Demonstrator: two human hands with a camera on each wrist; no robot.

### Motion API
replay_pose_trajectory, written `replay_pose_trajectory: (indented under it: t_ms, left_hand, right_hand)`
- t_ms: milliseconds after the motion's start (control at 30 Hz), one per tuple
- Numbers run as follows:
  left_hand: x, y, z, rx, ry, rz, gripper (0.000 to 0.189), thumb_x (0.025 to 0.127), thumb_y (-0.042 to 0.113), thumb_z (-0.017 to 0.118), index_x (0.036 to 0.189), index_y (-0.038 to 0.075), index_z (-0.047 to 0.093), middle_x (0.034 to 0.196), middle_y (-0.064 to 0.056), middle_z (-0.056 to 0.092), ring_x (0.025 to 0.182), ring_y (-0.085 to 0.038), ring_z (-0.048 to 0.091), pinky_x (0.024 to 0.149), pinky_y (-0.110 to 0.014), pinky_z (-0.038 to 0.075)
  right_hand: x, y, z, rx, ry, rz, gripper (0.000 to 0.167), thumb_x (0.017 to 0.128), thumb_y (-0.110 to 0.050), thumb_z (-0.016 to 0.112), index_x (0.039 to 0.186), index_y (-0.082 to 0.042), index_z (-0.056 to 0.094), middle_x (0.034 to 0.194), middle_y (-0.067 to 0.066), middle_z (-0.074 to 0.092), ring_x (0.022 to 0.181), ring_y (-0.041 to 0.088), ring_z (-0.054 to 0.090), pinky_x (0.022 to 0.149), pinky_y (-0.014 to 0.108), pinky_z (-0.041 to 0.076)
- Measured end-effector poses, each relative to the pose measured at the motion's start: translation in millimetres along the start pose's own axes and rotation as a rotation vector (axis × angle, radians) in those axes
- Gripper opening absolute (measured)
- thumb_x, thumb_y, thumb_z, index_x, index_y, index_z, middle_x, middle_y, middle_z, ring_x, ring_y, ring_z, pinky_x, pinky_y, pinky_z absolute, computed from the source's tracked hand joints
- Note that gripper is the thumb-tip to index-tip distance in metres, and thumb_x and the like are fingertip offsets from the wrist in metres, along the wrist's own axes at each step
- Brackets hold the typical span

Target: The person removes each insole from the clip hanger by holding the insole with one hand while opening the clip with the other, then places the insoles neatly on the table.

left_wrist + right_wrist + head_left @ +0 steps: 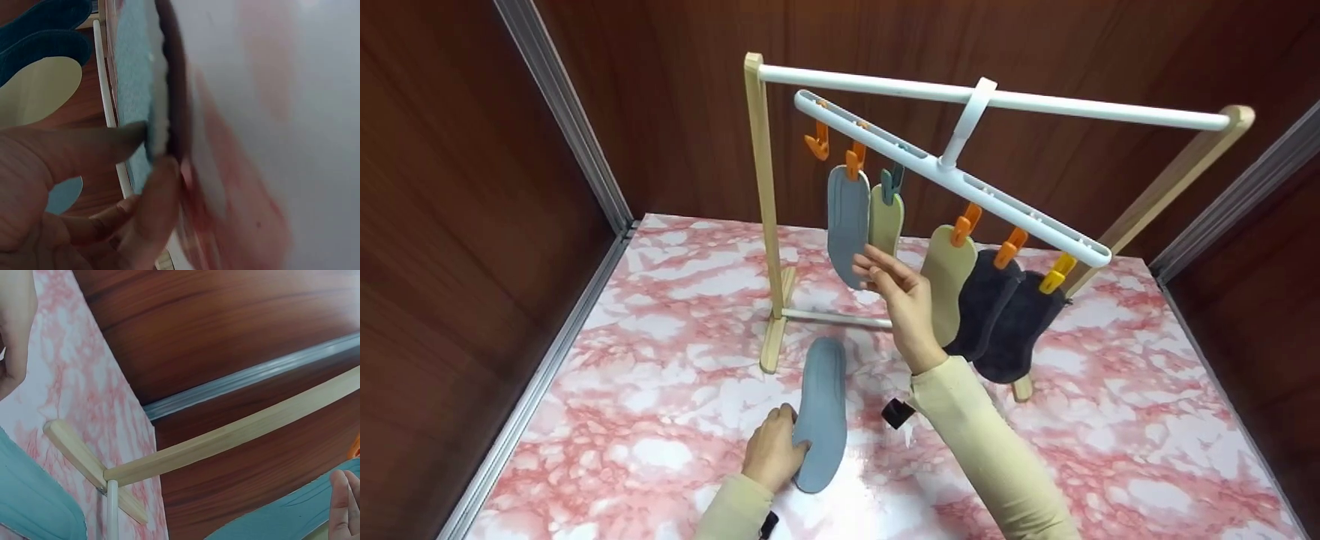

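My left hand [772, 450] pinches the edge of a grey-blue insole [823, 409] low over the marbled table; the left wrist view shows thumb and fingertip on its rim [160, 107]. My right hand [906, 304] is raised beside a hanging grey-blue insole [849, 214], its fingers loosely extended and holding nothing; whether they touch that insole is unclear. An orange clip [853, 163] holds the hanging insole on a white hanger [945, 174]. A yellowish insole [887, 221] hangs behind it from a green clip [891, 186]. At the hanger's left end is a bare orange clip [818, 142].
Another yellowish insole [949, 277] and two dark insoles [1012, 337] hang right of my right hand. The hanger hooks over a white rail [1095, 110] on wooden posts [763, 187]. A small black object [896, 412] lies on the table [660, 454]. Wood-patterned walls [675, 112] enclose it.
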State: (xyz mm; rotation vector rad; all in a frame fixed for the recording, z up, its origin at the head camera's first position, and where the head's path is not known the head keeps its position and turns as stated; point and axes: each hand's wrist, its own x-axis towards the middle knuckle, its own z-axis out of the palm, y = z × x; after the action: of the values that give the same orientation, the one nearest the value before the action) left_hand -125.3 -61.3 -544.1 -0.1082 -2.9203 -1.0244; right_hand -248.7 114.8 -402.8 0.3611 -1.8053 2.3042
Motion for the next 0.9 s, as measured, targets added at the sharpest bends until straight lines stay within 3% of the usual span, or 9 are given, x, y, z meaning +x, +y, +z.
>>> replay_pose_trajectory:
  t_ms: [200, 500, 767, 900]
  left_hand:
    - [2.1, 3.3, 1.4, 0.037, 0.026, 0.009, 0.040, 0.069, 0.007, 0.080, 0.095, 0.000, 0.049, 0.081, -0.011, 0.049, 0.061, -0.030, 0.057, 0.053, -0.043, 0.048]
    - [19.5, 13.8, -6.5, 0.088, -0.063, 0.070, 0.050, 0.069, 0.004, 0.072, 0.111, -0.013, 0.051, 0.090, -0.018, 0.049, 0.066, -0.028, 0.055, 0.058, -0.044, 0.049]
    - [51.4, 24.4, -12.1, 0.030, -0.087, 0.140, 0.026, 0.080, 0.016, 0.072, 0.089, 0.002, 0.052, 0.088, -0.013, 0.049, 0.067, -0.026, 0.053, 0.058, -0.041, 0.046]
    - [71.2, 27.7, -17.0, -0.030, -0.101, 0.148, 0.025, 0.083, 0.017, 0.069, 0.097, 0.002, 0.054, 0.093, -0.014, 0.051, 0.075, -0.027, 0.056, 0.065, -0.042, 0.048]
  right_hand:
    - [-1.0, -0.4, -3.8, 0.007, 0.017, 0.026, 0.032, 0.095, -0.001, 0.052, 0.124, 0.010, 0.058, 0.109, 0.015, 0.071, 0.096, 0.018, 0.069, 0.082, 0.032, 0.055]
    - [-3.7, 0.5, -10.3, -0.031, 0.037, 0.031, 0.032, 0.095, -0.001, 0.052, 0.124, 0.008, 0.059, 0.107, 0.012, 0.072, 0.095, 0.018, 0.070, 0.080, 0.027, 0.054]
    - [-6.4, 4.0, -15.8, 0.009, 0.019, 0.003, 0.033, 0.094, 0.002, 0.050, 0.125, 0.014, 0.055, 0.105, 0.011, 0.072, 0.092, 0.013, 0.070, 0.078, 0.027, 0.054]
    - [-8.2, 5.7, -18.6, 0.020, 0.020, 0.001, 0.033, 0.094, 0.002, 0.050, 0.125, 0.014, 0.054, 0.104, 0.010, 0.072, 0.093, 0.014, 0.070, 0.079, 0.029, 0.054]
